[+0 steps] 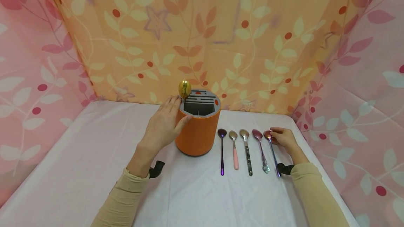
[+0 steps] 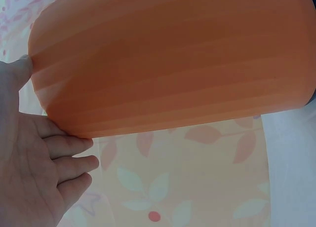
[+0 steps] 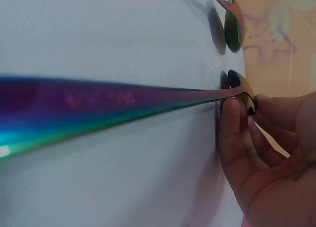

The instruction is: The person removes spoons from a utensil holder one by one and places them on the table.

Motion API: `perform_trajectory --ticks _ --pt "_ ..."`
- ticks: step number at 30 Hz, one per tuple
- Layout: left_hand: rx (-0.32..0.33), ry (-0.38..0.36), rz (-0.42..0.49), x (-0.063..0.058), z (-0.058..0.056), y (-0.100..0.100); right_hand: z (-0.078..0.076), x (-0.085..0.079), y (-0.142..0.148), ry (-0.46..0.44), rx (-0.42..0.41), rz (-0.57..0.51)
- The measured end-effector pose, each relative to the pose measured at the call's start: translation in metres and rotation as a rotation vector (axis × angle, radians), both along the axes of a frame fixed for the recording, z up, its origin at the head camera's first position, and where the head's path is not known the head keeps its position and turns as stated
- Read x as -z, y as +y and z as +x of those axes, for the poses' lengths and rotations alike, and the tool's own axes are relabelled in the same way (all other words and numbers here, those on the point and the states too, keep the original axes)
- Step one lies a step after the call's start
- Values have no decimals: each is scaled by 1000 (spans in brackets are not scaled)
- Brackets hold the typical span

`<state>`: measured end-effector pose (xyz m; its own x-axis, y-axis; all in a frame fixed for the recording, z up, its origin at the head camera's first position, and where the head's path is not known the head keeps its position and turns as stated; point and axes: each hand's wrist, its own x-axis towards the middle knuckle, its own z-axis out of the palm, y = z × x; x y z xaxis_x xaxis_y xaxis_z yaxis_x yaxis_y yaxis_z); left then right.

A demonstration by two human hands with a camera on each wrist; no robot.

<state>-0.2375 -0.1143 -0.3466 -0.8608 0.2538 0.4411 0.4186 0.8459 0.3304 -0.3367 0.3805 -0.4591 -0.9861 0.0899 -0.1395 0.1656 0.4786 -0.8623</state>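
Observation:
An orange utensil holder (image 1: 196, 136) with a grey slotted top stands upright, and a gold spoon (image 1: 184, 89) sticks out of it, bowl up. My left hand (image 1: 162, 125) rests against the holder's upper left side, fingers extended and thumb at the front of the rim; the left wrist view shows these fingers at the orange wall (image 2: 173, 64). At the right end of a row of spoons, my right hand (image 1: 285, 140) pinches the bowl of a rainbow-coloured metal spoon (image 1: 273, 152). In the right wrist view its long handle (image 3: 108, 101) stretches toward the camera.
Left of the held spoon lie a pink-purple spoon with an ornate handle (image 1: 261, 147), a spoon with a dark patterned handle (image 1: 247, 153), a pink-handled spoon (image 1: 235, 153) and a purple spoon (image 1: 222, 153). A white cloth covers the table (image 1: 195, 192); patterned curtains (image 1: 202, 27) enclose it.

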Motion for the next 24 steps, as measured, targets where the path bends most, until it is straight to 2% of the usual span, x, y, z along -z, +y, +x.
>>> perform_trajectory --ticks 3,13,18,24 --pt "0 -2 1 0 0 0 2 1 -1 -5 32 29" --pt "3 -5 5 0 0 -1 5 1 0 -36 99 26" --pt "3 -9 7 0 0 -1 9 -4 -1 -4 87 76" --pt "-5 -23 2 0 0 -1 11 -18 -8 45 63 154"
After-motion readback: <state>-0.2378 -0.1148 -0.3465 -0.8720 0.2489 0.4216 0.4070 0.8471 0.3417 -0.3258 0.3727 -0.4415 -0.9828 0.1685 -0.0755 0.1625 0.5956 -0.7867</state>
